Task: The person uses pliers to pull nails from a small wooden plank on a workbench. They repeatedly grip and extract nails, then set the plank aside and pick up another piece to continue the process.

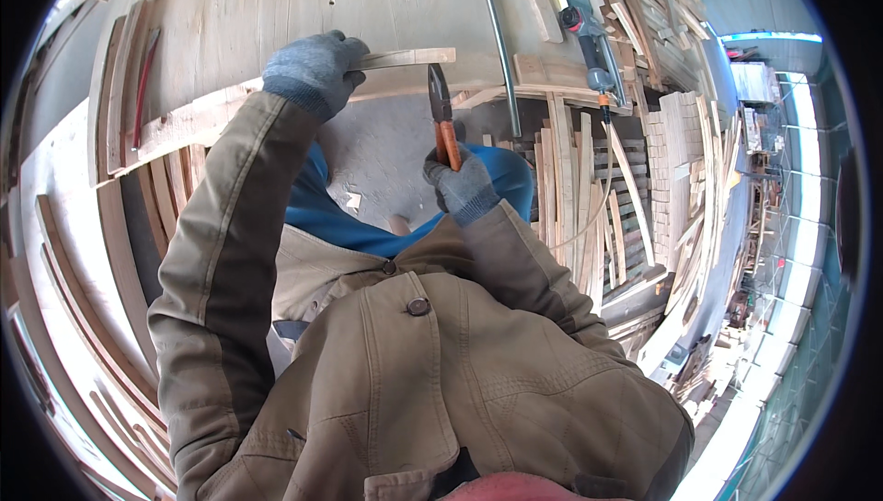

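Note:
My left hand, in a grey glove, is closed on one end of a short wooden strip above the near edge of the plywood workbench. In my right hand, also gloved, are pincers with orange handles, jaws pointing away from me. Their dark tip meets the underside of the strip near its free right end. Whether the jaws grip anything there, I cannot tell. A claw hammer lies on the bench to the right, its handle jutting over the near edge.
A pneumatic nail gun with an air hose lies at the bench's right end. Stacked wooden slats stand to my right, and more long boards lie at left. A thin red bar rests on the bench's left side.

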### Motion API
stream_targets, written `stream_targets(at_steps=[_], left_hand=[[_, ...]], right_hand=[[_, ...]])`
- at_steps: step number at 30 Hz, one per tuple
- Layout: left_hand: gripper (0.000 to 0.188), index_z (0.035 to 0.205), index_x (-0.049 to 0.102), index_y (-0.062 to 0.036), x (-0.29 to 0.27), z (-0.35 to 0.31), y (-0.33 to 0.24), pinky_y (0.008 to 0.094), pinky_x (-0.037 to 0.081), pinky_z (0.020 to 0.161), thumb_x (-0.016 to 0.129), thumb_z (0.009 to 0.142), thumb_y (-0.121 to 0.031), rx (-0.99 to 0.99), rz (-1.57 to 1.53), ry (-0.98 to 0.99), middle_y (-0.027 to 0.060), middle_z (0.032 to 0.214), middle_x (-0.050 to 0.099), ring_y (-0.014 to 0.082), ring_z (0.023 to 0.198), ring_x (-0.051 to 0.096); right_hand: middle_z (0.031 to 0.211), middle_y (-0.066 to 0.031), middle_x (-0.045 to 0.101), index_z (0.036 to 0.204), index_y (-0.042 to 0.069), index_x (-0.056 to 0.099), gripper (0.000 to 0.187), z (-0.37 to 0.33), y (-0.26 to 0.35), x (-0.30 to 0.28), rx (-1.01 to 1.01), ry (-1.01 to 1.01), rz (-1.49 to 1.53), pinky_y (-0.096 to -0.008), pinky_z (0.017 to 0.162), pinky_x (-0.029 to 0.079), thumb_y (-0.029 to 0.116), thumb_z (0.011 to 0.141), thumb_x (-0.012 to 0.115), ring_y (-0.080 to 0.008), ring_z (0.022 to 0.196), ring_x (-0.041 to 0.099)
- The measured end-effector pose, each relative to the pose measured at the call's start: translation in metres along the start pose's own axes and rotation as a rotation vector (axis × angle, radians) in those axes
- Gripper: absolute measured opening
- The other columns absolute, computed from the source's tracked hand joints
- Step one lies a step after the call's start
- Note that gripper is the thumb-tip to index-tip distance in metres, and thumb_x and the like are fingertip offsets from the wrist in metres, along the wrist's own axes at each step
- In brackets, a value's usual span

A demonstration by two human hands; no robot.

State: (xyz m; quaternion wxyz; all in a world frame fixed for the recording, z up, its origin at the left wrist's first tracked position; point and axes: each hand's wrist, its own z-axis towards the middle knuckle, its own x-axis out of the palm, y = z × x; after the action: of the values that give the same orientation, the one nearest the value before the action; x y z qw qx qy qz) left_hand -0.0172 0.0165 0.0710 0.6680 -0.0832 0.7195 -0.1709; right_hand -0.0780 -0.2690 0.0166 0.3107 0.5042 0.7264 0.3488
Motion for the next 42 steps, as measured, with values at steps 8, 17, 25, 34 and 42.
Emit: stream_targets(at_steps=[8,17,25,34,42], left_hand=[[0.052,0.133,0.070,-0.0124,-0.050,-0.031,-0.009,0.0437,0.057,0.100,0.082,0.085,-0.027,-0.036,-0.321,0.157,0.0166,0.118,0.077,0.0342,0.110,0.073],[0.057,0.135,0.066,-0.0040,-0.040,-0.082,-0.050,0.0433,0.056,0.094,0.083,0.084,-0.023,-0.009,-0.497,0.225,0.0201,0.112,0.076,0.0327,0.105,0.074],[0.043,0.131,0.066,-0.0006,-0.016,-0.088,-0.079,0.0393,0.060,0.074,0.073,0.089,-0.010,-0.070,-0.699,0.251,0.0171,0.090,0.075,0.0241,0.078,0.075],[0.037,0.126,0.068,0.0020,0.020,-0.082,-0.119,0.0300,0.053,0.063,0.070,0.089,-0.007,-0.150,-0.870,0.002,0.0041,0.082,0.066,0.0123,0.069,0.063],[0.035,0.125,0.065,0.0017,0.034,-0.061,-0.143,0.0288,0.054,0.059,0.072,0.091,-0.003,-0.242,-1.112,-0.152,0.0055,0.081,0.067,0.0119,0.066,0.064]], right_hand=[[0.089,-0.0041,0.068,0.107,0.005,0.069,0.014,-0.030,0.043,-0.044,-0.459,-0.038,-0.522,-0.0332,0.075,0.055,0.009,0.094,0.075,-0.0139,0.081,0.064],[0.079,-0.0219,0.066,0.101,0.003,0.061,0.019,-0.066,0.027,-0.074,-0.595,-0.018,-0.582,-0.0455,0.064,0.051,0.016,0.095,0.073,-0.0384,0.071,0.067],[0.080,-0.0197,0.066,0.101,0.004,0.061,0.018,-0.066,-0.004,-0.069,-0.593,-0.087,-0.469,-0.0434,0.064,0.052,0.012,0.092,0.074,-0.0358,0.071,0.067],[0.082,-0.0157,0.066,0.099,0.005,0.062,0.016,-0.053,0.004,-0.039,-0.508,-0.125,-0.185,-0.0411,0.070,0.055,0.010,0.091,0.074,-0.0307,0.075,0.068],[0.090,-0.0162,0.071,0.107,0.003,0.065,0.016,-0.026,0.028,0.005,-0.532,-0.151,0.029,-0.0397,0.075,0.056,0.011,0.095,0.072,-0.0273,0.085,0.073]])
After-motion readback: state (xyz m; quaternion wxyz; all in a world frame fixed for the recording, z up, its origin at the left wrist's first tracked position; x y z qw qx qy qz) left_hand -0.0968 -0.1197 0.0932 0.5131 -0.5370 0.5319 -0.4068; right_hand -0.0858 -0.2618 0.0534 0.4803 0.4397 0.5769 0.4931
